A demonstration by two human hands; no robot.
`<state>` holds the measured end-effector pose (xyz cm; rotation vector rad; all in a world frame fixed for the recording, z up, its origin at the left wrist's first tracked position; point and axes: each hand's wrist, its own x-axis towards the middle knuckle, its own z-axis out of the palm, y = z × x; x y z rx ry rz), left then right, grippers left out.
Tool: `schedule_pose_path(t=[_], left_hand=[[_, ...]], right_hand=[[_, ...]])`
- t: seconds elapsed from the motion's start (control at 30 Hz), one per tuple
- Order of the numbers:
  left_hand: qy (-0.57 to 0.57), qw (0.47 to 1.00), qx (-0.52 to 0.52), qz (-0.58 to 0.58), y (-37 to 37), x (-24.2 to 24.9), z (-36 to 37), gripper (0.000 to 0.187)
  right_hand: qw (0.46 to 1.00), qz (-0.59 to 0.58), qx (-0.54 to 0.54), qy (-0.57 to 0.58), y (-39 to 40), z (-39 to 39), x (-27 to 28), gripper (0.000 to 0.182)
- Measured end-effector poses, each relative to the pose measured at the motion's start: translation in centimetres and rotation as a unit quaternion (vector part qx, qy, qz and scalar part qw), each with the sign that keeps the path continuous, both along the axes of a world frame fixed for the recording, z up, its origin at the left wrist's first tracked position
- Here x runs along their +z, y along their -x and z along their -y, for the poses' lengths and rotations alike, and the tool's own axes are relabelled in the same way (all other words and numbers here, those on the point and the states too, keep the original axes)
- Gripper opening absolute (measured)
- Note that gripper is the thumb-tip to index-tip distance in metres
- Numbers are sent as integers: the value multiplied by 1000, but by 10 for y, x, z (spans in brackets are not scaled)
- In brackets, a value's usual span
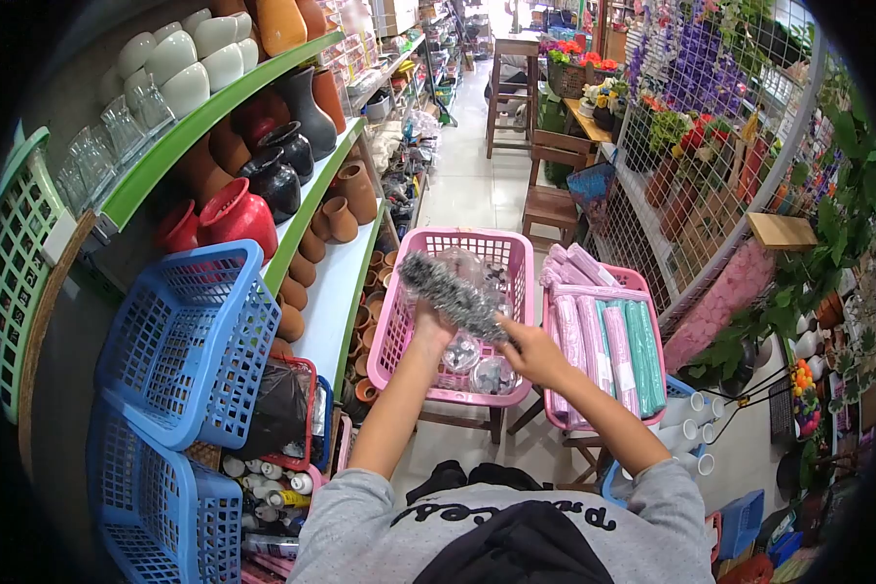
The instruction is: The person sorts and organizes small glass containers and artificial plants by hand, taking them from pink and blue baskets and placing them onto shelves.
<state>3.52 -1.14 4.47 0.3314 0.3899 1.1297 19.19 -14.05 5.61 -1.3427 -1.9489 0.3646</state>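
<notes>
A long, dark grey bundle in shiny clear plastic wrap is held at a slant over the pink basket; I cannot make out what is inside the wrap. My left hand supports it from below, its fingers mostly hidden behind it. At the lower right end, my right hand is closed on the bundle. Beneath my hands, the basket contains several round clear plastic-wrapped packs with dark bits in them.
To the right stands another pink basket with pink and teal wrapped rolls. Stacked blue baskets are on my left, below shelves of pots and vases. A wooden chair and a wire rack stand ahead on the right.
</notes>
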Motion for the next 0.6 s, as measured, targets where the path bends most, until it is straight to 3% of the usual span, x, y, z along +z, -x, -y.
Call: schedule_pose_path(t=[0.03, 0.07, 0.1, 0.17, 0.2, 0.23, 0.3, 0.33, 0.43, 0.6], left_hand=[[-11, 997, -66, 31, 0, 5, -2, 40], [-10, 998, -33, -53, 0, 3, 8, 42], [-11, 998, -30, -52, -4, -2, 5, 42], [-52, 997, -6, 48, -8, -29, -9, 44], [-159, 953, -163, 201, 7, -45, -15, 43], [-159, 953, -164, 201, 8, -55, -20, 43], [68, 992, -74, 75, 8, -69, -26, 42], [108, 988, -94, 63, 6, -27, -2, 40], [11, 988, -155, 19, 4, -30, 6, 42], [-16, 990, -138, 28, 10, 30, 34, 72]], right_hand=[[1000, 1, 1, 0, 5, 2, 1, 43], [1000, 2, 1, 16, 10, 3, 1, 44], [999, 3, 3, 33, 13, 3, 2, 44], [999, 7, 13, 30, 13, 2, 3, 45], [1000, -5, 13, -1, 12, 1, 3, 46], [999, -17, 10, -32, 11, 0, 3, 46], [998, -57, -24, 7, 8, -6, 9, 46], [993, -96, -55, 45, 7, -9, 12, 46], [999, -36, -32, 24, 7, -10, 18, 46], [994, -50, -54, 83, 7, -9, 21, 45]])
